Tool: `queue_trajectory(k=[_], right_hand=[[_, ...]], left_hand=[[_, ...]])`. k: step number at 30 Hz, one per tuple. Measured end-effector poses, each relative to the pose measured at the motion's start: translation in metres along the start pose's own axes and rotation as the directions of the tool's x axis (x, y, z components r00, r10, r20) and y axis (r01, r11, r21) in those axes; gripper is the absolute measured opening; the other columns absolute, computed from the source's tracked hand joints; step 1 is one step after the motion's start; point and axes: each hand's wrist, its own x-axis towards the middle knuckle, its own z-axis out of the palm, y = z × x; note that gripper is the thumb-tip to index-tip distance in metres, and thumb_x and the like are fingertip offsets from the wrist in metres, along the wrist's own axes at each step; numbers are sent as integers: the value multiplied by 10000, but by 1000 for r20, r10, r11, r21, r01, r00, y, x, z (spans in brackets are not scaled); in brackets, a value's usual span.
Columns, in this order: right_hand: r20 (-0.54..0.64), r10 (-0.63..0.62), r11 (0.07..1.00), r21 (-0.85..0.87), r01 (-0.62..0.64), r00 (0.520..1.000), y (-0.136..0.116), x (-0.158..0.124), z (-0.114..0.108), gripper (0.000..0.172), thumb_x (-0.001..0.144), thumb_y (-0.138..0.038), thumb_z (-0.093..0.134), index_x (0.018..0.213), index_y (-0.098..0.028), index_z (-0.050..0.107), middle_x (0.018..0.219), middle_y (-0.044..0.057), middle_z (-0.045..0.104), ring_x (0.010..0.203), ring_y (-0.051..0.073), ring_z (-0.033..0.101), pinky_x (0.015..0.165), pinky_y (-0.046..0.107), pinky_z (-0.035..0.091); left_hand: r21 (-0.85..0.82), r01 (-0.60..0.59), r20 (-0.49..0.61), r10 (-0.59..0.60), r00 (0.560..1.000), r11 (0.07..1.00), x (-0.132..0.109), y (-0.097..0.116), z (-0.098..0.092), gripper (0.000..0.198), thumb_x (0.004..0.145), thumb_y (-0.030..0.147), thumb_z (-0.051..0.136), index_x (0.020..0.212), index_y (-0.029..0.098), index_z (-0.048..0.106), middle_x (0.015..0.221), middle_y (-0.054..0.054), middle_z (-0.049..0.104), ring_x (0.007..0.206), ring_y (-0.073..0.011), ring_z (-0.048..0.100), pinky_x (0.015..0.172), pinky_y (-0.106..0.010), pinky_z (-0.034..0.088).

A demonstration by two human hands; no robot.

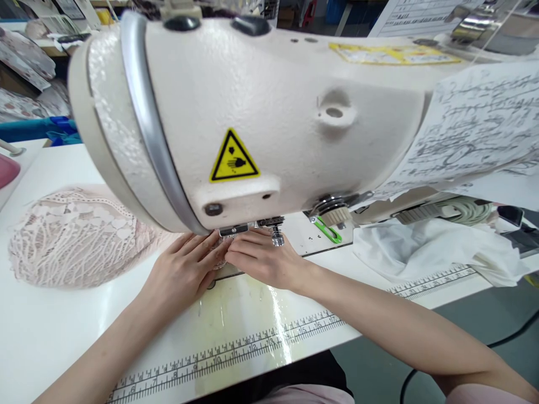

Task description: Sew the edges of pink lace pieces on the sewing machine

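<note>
Below the sewing machine head, both hands work close together at the needle area. My left hand rests palm down, fingers stretched forward over pale lace fabric; its fingertips are partly hidden behind the machine. My right hand has its fingers pressed together, bent onto the same lace from the right. Only a small piece of that lace shows between the hands. To the left, a larger spread of pinkish lace lies on the white table, running toward my left hand. The needle and presser foot are hidden.
A printed ruler strip runs along the table's front edge. Right of the needle area lie a green thread snipper and white cloth. Handwritten paper hangs on the machine. A dark cable crosses the floor.
</note>
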Motion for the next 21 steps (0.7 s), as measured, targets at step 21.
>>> queue_trajectory(k=[21], right_hand=[[-31,50,995,-85,-53,998,2,3,-9,265,865,23,475,747,-177,601,749,-63,647,685,68,513,570,248,312]], left_hand=[[102,-8,4,8,1000,995,5,4,0,379,939,269,479,1282,139,572,1250,-125,648,1077,-274,655,888,-455,521]])
